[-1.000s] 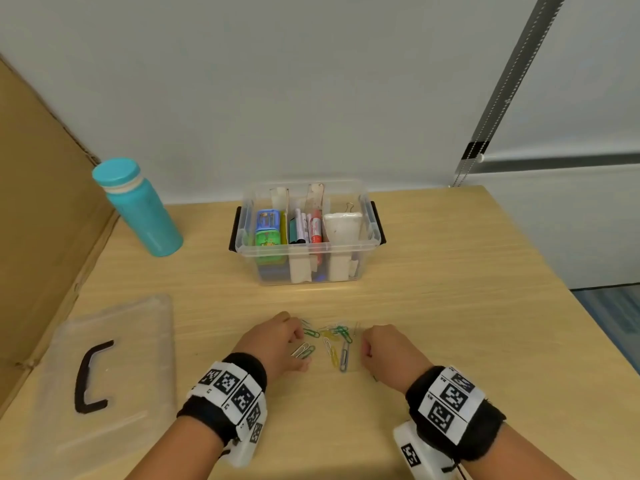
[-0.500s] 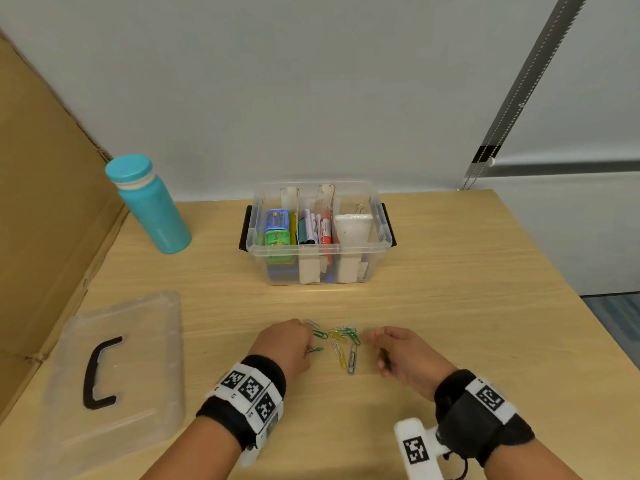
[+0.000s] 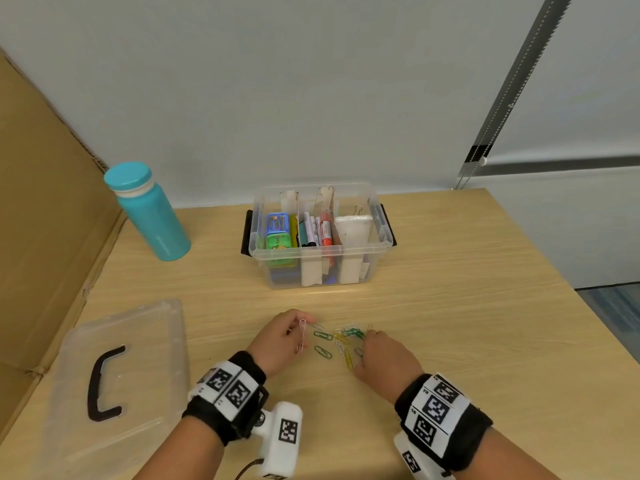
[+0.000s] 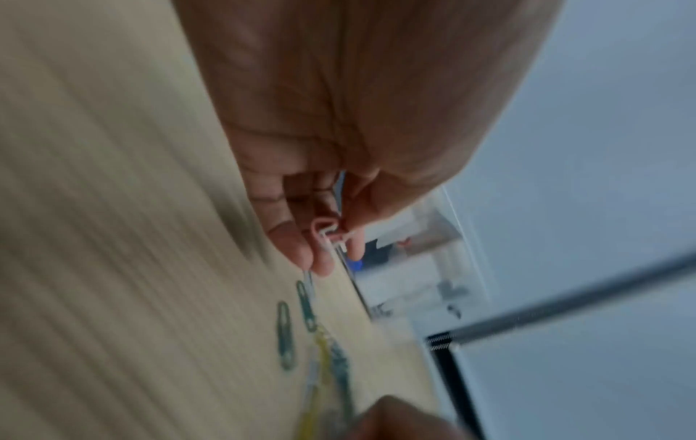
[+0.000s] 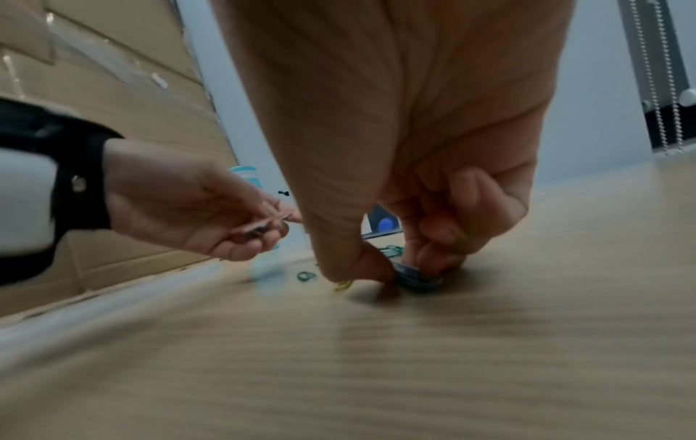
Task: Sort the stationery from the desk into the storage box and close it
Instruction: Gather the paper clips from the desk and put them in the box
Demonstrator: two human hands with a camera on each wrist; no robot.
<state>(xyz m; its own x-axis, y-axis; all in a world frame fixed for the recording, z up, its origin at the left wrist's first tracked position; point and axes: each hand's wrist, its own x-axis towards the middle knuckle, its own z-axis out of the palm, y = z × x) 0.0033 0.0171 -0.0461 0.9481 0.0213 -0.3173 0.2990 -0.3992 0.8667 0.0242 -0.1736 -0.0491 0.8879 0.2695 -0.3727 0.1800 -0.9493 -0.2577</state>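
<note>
Several coloured paper clips (image 3: pixel 341 339) lie in a loose pile on the desk near its front edge. My left hand (image 3: pixel 282 337) is raised a little off the desk and pinches a pink paper clip (image 3: pixel 302 336), seen with a second pale clip (image 4: pixel 327 235) in the left wrist view. My right hand (image 3: pixel 384 353) rests on the right side of the pile; its thumb and fingers (image 5: pixel 433 262) pinch a few dark clips (image 5: pixel 416 278) against the wood. The clear storage box (image 3: pixel 318 252) stands open behind, holding markers and small boxes in divided sections.
The clear lid (image 3: pixel 114 375) with a black handle lies flat at the left front. A teal bottle (image 3: pixel 149 213) stands left of the box. A cardboard sheet (image 3: pixel 45 202) leans along the left side. The desk's right edge (image 3: pixel 568 292) drops to the floor.
My left hand has lifted off the desk with a pink clip pinched in it. My right hand has turned palm-down and closed onto the right part of the pile.
</note>
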